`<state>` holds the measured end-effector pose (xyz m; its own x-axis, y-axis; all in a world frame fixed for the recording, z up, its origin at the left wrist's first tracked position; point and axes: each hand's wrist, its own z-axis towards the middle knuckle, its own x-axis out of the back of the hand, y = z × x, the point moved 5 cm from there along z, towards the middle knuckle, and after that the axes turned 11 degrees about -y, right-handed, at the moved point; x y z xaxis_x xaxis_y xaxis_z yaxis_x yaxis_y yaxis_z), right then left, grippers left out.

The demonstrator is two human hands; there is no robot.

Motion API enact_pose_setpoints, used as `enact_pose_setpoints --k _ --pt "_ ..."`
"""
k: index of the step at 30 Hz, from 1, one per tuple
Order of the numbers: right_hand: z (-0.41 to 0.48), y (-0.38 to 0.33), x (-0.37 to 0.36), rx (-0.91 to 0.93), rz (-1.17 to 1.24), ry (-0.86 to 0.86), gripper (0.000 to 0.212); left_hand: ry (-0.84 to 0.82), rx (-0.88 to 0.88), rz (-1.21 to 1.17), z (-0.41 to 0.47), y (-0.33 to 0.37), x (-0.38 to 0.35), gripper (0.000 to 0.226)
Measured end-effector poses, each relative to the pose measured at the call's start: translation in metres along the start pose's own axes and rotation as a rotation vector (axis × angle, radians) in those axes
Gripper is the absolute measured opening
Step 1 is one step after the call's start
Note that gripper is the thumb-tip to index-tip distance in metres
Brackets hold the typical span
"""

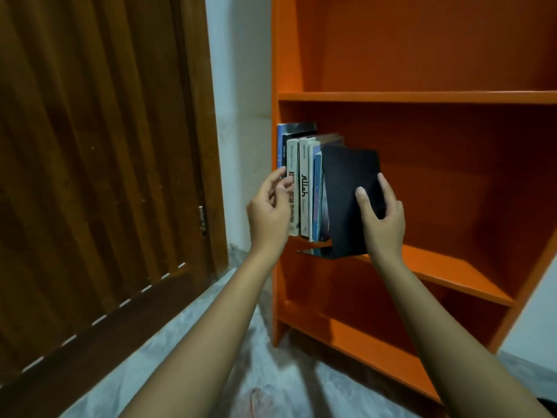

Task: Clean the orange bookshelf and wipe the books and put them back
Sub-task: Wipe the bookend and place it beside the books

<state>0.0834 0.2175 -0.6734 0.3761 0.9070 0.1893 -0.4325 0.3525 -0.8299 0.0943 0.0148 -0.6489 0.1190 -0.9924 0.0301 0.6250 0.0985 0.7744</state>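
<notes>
An orange bookshelf [422,97] fills the right half of the view. Several books [304,188] stand upright at the left end of its middle shelf, their spines facing me. A black metal bookend [343,188] leans against the right side of the row, its foot poking past the shelf's front edge. My right hand [381,218] grips the bookend's upright plate, thumb on its face and fingers round its right edge. My left hand [269,209] has its fingers curled round the spines of the leftmost books.
A dark wooden door [99,161] stands to the left, with a strip of white wall [241,116] between it and the bookshelf. The floor [271,372] is pale marbled tile. The top and bottom shelves hold nothing in view.
</notes>
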Motion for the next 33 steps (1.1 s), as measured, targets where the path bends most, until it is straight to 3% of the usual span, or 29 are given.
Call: enact_pose_setpoints --k 4,11,14,16,19,20,25,29,33 --pt "0.033 0.023 0.024 -0.002 0.043 0.045 0.054 0.033 0.127 0.147 0.033 -0.037 -0.010 0.039" --pt "0.073 0.094 0.021 -0.082 0.083 -0.018 0.054 -0.183 0.304 0.340 0.059 -0.103 -0.052 0.104" --pt "0.083 0.110 0.017 -0.064 0.153 -0.030 0.028 -0.153 0.303 0.406 0.065 -0.114 -0.061 0.121" --pt "0.089 0.117 0.014 -0.080 0.199 -0.043 0.016 -0.149 0.308 0.448 0.067 -0.123 -0.067 0.127" --pt "0.096 0.131 0.011 -0.076 0.215 -0.036 0.056 -0.156 0.301 0.503 0.067 -0.130 -0.078 0.128" --pt "0.098 0.134 0.011 -0.077 0.210 -0.035 0.059 -0.131 0.297 0.528 0.068 -0.132 -0.079 0.128" --pt "0.103 0.146 0.011 -0.116 0.239 -0.003 0.024 0.014 0.237 0.678 0.077 -0.137 -0.072 0.128" --pt "0.104 0.155 0.011 -0.150 0.290 0.026 0.036 -0.089 0.263 0.592 0.083 -0.147 -0.078 0.138" --pt "0.104 0.159 0.013 -0.184 0.343 0.051 0.037 -0.082 0.252 0.564 0.092 -0.146 -0.077 0.137"
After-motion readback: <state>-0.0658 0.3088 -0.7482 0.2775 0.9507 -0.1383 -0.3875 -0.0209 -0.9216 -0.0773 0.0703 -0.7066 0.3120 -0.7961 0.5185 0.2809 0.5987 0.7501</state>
